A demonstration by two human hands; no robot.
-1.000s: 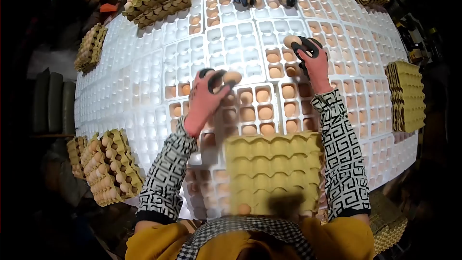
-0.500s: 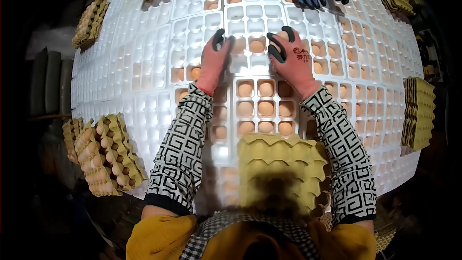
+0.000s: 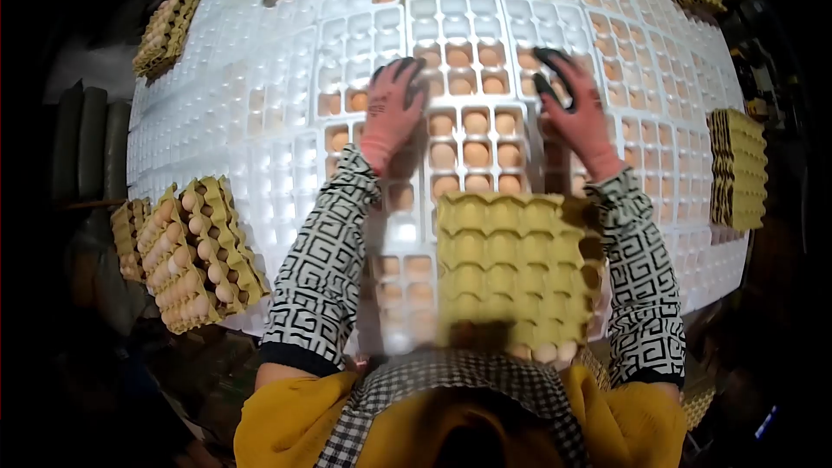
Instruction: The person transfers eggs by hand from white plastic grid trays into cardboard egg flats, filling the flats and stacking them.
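Your left grip (image 3: 395,113) and right grip (image 3: 579,114) curve palm-down over the cells — I cannot tell whether either grasps anything. Eggs (image 3: 459,55) sit in the white tray (image 3: 455,28) between them; light, level fingertips should best spare the shells.

Two pink-gloved hands (image 3: 394,117), two patterned sleeves (image 3: 316,264); nine eggs (image 3: 477,155) visible directly beyond yellow carton (image 3: 520,264).
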